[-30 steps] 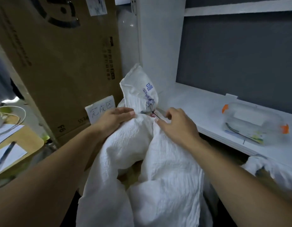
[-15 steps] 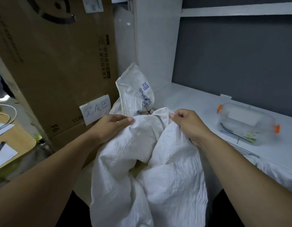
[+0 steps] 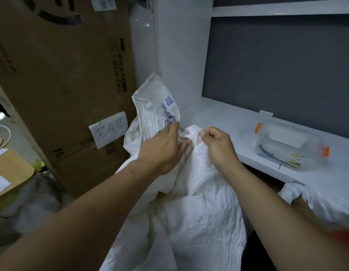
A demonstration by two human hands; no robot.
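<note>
A large white woven sack (image 3: 201, 218) stands in front of me, its mouth gathered near the top. My right hand (image 3: 216, 145) grips a fold of the sack's rim with curled fingers. My left hand (image 3: 164, 147) reaches across with fingers extended, touching the rim beside the right hand. Behind the hands rises a flap of the sack, or a second sack, with blue print (image 3: 158, 106); I cannot tell which.
A tall cardboard box (image 3: 62, 75) with a handwritten paper label (image 3: 109, 129) stands at the left. A white shelf (image 3: 238, 130) at the right carries a clear plastic container with orange clips (image 3: 291, 147). White cloth (image 3: 316, 202) hangs below the shelf edge. A wooden table corner (image 3: 11, 169) lies far left.
My left hand has moved right across the sack's rim, closer to my right hand, its fingers now stretched out. The right hand keeps its grip and has pulled the rim slightly up.
</note>
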